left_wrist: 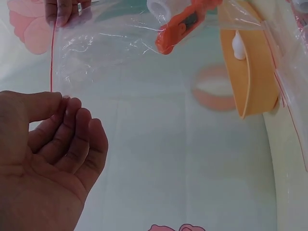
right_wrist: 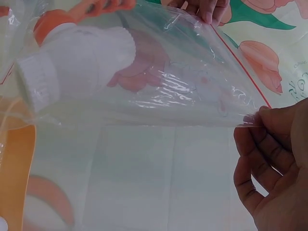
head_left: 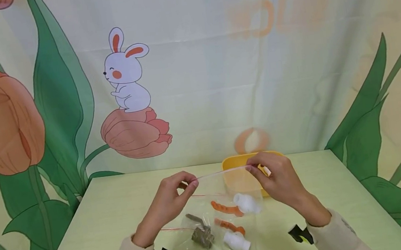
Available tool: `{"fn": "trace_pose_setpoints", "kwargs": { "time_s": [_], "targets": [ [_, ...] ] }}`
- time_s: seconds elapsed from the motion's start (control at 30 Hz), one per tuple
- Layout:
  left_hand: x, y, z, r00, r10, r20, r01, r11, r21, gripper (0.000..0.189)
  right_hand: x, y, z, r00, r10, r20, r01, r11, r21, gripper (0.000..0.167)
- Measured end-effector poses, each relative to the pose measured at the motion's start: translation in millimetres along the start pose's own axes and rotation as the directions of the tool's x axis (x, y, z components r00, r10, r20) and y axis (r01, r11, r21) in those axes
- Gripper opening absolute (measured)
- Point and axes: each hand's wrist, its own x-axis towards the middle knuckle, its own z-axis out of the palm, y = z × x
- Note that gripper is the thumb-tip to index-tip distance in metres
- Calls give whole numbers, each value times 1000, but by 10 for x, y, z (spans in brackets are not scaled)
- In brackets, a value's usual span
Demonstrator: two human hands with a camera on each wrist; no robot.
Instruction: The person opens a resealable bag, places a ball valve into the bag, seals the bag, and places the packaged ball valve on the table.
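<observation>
My left hand (head_left: pixel 171 197) and right hand (head_left: pixel 279 178) pinch the two top corners of a clear zip bag (left_wrist: pixel 96 53), stretching its mouth between them. A red zip line runs along that edge. Inside hangs a white plastic valve (right_wrist: pixel 77 57) with an orange lever handle (left_wrist: pixel 185 26). Below it on the table lies another bagged white valve (head_left: pixel 236 242), its orange handle (head_left: pixel 229 226) alongside. To its left, a bagged metal valve (head_left: pixel 202 238) has a grey lever (head_left: pixel 196 220). In the right wrist view, thumb and fingertips grip the bag's corner.
A yellow container (head_left: pixel 228 163) stands at the table's back, partly behind the held bag and right hand. Something small and white (left_wrist: pixel 238 45) shows in it. Behind the pale green table (head_left: pixel 120 202) hangs a cloth printed with tulips and a rabbit (head_left: pixel 127 75).
</observation>
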Motion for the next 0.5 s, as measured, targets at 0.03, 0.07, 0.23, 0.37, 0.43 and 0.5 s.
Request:
{"fn": "trace_pose_setpoints", "kwargs": {
  "time_s": [0.03,0.07,0.23,0.37,0.43,0.5],
  "targets": [
    [-2,-2,0,1000,-8,2,8,1000,-12,4,-2,1,2,1000,3,1,-3,1000,0,14],
    [-3,-1,-1,1000,-20,6,20,1000,-21,4,-4,2,4,1000,4,2,-4,1000,1,14],
    [0,8,-11,999,-44,10,44,998,-39,4,1,0,12,1000,1,3,-1,1000,1,13],
    [0,13,0,999,-39,3,39,999,-27,4,1,-8,25,1000,-8,1,8,1000,2,14],
    [4,17,16,1000,-23,5,23,999,-23,3,-4,-10,33,1000,-7,4,7,1000,6,14],
    [8,20,37,1000,2,8,-1,1000,-23,3,-7,-16,40,1000,-1,12,1,1000,13,13]
  ]
}}
